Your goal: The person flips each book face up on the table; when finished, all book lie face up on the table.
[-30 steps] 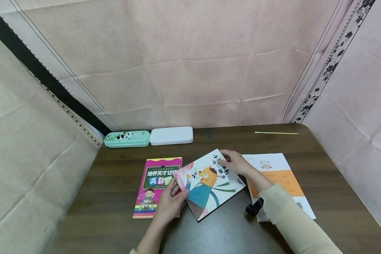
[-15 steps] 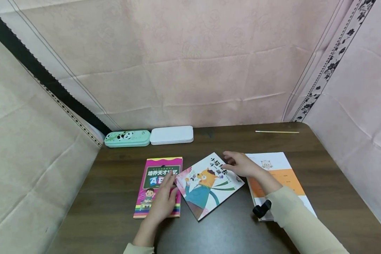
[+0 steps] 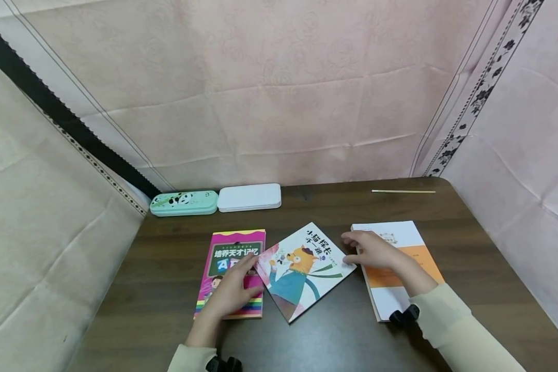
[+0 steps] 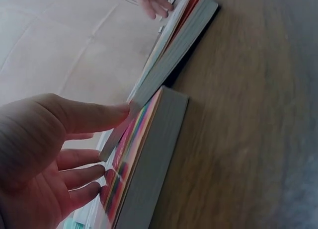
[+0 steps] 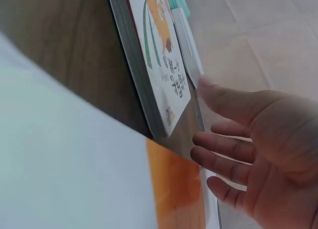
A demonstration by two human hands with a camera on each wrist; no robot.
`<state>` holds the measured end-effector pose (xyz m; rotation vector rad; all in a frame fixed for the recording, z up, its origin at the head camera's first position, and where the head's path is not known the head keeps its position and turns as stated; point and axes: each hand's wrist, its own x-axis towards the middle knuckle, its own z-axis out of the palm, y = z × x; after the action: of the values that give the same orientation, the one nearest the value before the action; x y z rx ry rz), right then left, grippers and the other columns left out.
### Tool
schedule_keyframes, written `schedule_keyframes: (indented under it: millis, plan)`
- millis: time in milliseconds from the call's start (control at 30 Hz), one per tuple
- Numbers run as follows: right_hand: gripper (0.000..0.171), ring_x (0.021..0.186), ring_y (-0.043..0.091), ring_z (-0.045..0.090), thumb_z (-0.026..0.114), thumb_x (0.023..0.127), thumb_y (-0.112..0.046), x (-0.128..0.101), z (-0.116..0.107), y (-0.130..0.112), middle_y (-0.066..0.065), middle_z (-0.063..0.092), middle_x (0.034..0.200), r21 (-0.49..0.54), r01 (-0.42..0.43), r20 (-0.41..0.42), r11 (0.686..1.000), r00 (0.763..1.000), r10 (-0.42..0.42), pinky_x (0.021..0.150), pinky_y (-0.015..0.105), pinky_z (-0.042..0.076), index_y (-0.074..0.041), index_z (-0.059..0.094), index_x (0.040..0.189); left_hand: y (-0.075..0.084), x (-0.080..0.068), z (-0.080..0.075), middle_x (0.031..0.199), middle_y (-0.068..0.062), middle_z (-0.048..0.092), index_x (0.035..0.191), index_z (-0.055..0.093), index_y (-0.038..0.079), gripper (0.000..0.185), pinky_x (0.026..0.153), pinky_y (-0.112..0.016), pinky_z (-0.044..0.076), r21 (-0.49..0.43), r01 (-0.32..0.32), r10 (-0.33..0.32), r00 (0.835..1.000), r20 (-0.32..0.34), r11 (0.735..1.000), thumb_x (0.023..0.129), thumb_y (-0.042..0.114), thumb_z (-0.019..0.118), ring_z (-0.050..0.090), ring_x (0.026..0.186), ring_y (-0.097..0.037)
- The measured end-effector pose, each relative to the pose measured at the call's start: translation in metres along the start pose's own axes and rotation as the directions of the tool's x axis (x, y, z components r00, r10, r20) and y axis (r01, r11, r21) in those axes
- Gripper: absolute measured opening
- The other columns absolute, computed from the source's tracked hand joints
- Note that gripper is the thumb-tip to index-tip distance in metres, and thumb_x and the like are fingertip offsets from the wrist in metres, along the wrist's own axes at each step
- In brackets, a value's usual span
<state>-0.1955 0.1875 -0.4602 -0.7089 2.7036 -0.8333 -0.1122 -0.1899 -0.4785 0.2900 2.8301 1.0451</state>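
A white picture book (image 3: 302,268) with an orange animal in a blue dress lies turned at an angle in the middle of the table. Its left corner overlaps a pink book (image 3: 250,235), which has a green panel. My left hand (image 3: 232,289) is over the pink book, fingers extended, fingertips right at that corner; its thumb (image 4: 94,115) lies along the picture book's edge in the left wrist view. Over the left side of a white-and-orange book (image 3: 420,253) is my right hand (image 3: 372,250). Its fingers (image 5: 226,145) are loosely bent and hold nothing.
A green panda pencil case (image 3: 184,203) and a white case (image 3: 250,197) sit side by side at the back left of the brown table (image 3: 325,341). A thin pale stick (image 3: 403,191) lies at the back right. Cloth hangs (image 3: 279,103) behind the table.
Both hands have let go of the picture book, which now lies on the table and the pink book's edge. My right hand has drawn away rightward; the left has shifted left over the pink book.
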Motion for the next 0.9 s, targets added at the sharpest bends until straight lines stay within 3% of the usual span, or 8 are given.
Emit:
schedule_keyframes:
  millis: [233,500,900]
  plan:
    - [0.072,0.111,0.03,0.06,0.091,0.076,-0.027,-0.007,0.005,-0.001,0.012,0.066,0.124,-0.036,-0.019,0.033,0.999,0.999,0.02,0.101,0.054,0.048,0.002,0.06,0.134,-0.002,0.007,-0.003,0.153,-0.01,0.048,0.149,0.051,0.012,0.082,0.106,-0.056,0.045,0.013,-0.017,0.016,1.0,0.013,1.0,0.077,0.023,0.09,0.04,0.143,-0.036]
    - [0.075,0.102,0.022,0.06,0.095,0.071,-0.023,-0.007,0.018,0.0,0.007,0.066,0.116,-0.076,0.006,0.033,0.997,0.999,-0.003,0.094,0.046,0.052,0.002,0.061,0.133,-0.002,0.01,-0.002,0.149,-0.009,0.052,0.147,0.054,0.013,0.081,0.105,-0.056,0.046,0.029,0.002,-0.002,1.0,-0.006,1.0,0.076,0.025,0.091,0.043,0.14,-0.035]
    - [0.079,0.105,0.025,0.059,0.097,0.066,-0.032,-0.006,0.026,-0.006,0.009,0.063,0.119,-0.163,-0.048,0.015,0.985,0.999,0.051,0.097,0.049,0.051,-0.001,0.064,0.131,-0.001,0.011,0.0,0.148,-0.011,0.053,0.145,0.056,0.012,0.076,0.106,-0.056,0.045,0.022,0.005,-0.005,1.0,-0.01,1.0,0.078,0.026,0.09,0.044,0.14,-0.036]
